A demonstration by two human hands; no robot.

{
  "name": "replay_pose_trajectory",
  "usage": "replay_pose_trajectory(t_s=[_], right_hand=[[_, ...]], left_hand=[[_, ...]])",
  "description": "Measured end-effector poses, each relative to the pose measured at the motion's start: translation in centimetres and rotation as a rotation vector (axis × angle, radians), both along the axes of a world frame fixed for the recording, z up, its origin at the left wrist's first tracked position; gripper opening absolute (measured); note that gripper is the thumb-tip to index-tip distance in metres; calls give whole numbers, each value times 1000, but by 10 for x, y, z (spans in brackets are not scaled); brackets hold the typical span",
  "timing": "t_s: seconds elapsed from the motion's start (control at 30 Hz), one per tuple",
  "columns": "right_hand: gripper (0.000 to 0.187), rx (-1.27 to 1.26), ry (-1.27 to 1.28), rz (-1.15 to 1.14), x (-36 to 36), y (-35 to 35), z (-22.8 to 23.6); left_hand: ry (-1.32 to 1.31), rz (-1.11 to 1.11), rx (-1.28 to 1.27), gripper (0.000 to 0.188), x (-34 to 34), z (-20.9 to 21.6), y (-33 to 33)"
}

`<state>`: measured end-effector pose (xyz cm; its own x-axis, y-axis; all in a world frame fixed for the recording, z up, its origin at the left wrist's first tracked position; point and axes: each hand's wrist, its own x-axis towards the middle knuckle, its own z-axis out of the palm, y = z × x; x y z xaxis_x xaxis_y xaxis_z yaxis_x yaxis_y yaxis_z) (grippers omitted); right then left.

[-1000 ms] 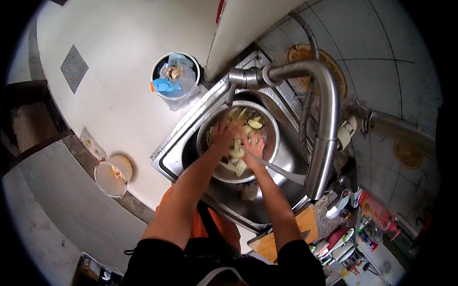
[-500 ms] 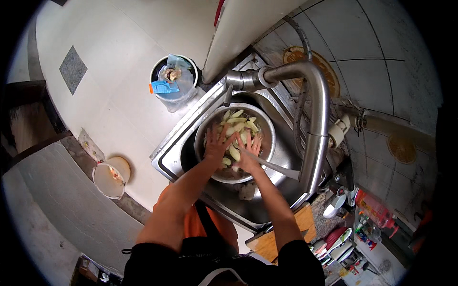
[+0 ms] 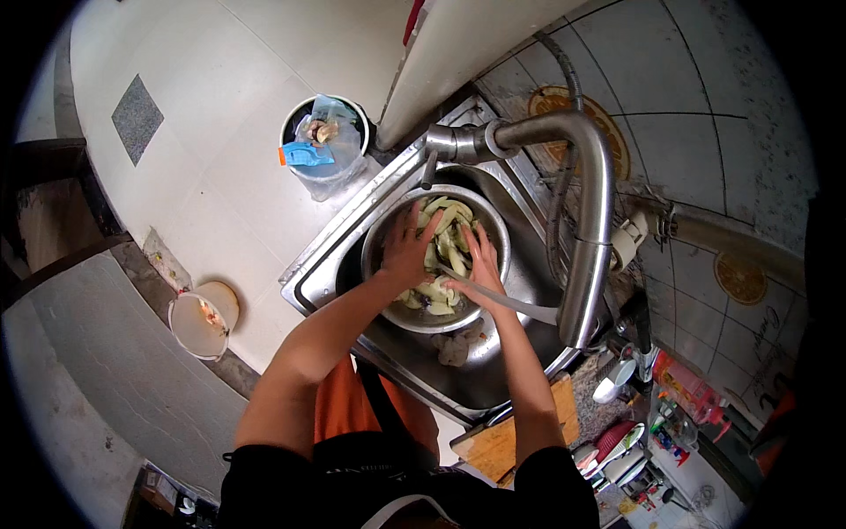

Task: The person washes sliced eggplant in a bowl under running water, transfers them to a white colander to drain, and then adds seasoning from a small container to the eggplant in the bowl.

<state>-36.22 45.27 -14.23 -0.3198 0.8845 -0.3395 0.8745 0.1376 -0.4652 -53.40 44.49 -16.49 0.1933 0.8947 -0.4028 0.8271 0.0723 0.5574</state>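
Pale green-white vegetable slices (image 3: 449,231) lie in a round steel basin (image 3: 500,242) inside the sink. My left hand (image 3: 407,251) is over the left side of the basin, fingers spread among the slices. Opposite it, my right hand (image 3: 480,264) reaches in from the right with its fingers apart, touching the slices. From the curved metal faucet (image 3: 596,229) a stream of water (image 3: 515,304) runs down into the basin between my hands. Some fingertips are partly hidden by the slices.
The steel sink (image 3: 397,375) holds a whitish lump (image 3: 453,350) below the basin. A lined trash bin (image 3: 344,167) stands beyond the sink's left. A white bucket (image 3: 204,322) is on the floor at left. A wooden cutting board (image 3: 511,441) lies near right, beside crowded dishes (image 3: 626,450).
My hands have moved farther apart, toward opposite sides of the basin. The slices have shifted, with more showing between my hands and at the near side. Water keeps running.
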Motion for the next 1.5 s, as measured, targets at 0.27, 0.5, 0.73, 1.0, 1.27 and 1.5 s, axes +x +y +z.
replay_pose_trajectory(t_s=[0.27, 0.5, 0.73, 1.0, 1.27, 1.5], right_hand=[[64, 36, 41, -83, -20, -2, -70], [113, -213, -356, 281, -9, -35, -25], [80, -205, -392, -9, -18, -25, -59], [70, -38, -39, -49, -1, -21, -7], [106, 39, -271, 86, -13, -57, -50], [60, 40, 21, -239, -6, -22, -31]], left_hand=[[-294, 32, -229, 106, 4, -72, 10], [274, -487, -224, 131, -8, -10, -18], [194, -246, 128, 56, 15, -79, -24], [-347, 65, -114, 77, 4, -43, -20], [276, -347, -15, 87, 4, -43, -38], [10, -79, -110, 77, 21, -51, -23]])
